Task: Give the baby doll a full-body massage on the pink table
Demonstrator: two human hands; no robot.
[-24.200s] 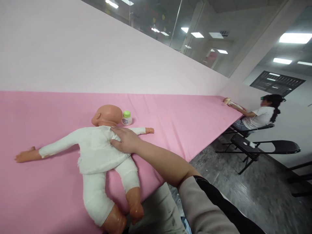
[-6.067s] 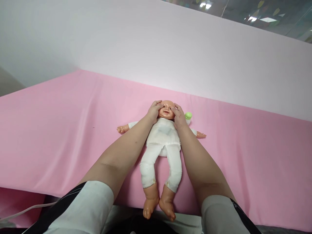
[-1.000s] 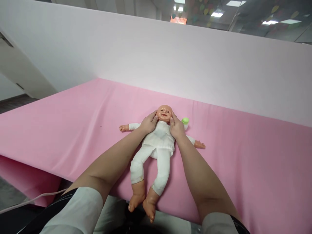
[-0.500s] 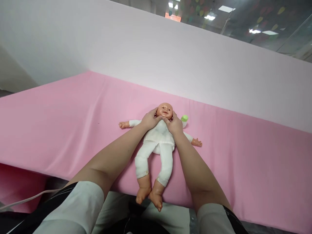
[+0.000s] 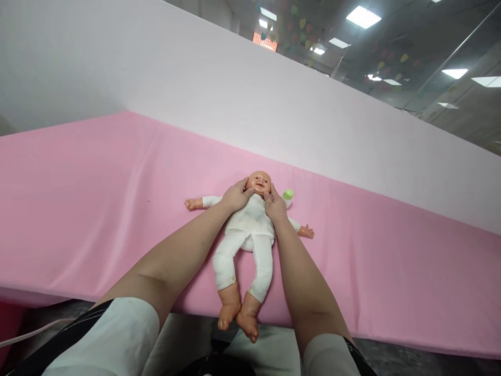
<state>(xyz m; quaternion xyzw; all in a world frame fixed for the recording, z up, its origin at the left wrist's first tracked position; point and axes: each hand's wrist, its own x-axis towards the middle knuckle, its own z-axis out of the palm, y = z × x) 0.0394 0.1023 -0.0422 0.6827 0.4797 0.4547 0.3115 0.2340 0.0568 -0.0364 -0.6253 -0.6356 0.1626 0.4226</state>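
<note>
On the pink-covered tabletop (image 5: 332, 271), approx. mid-view, we have the doll (image 5: 252, 219) supine: face up, white cloth body, arms out to either side, feet reaching over near edge. Our L grip (image 5: 237, 196) is cupped round one side of its head, our R grip (image 5: 276, 202) round the other, thumbs nr. jaw; i.e. we hold the head btwn. both. Some fingers hidden behind it, exact pos. unclear. Just beside R grip: small jar w/ green lid (image 5: 288, 195), upright. Behind: white wall (image 5: 156, 68), glass (image 5: 376, 57) above. Lower L: pale cable (image 5: 33, 332).
</note>
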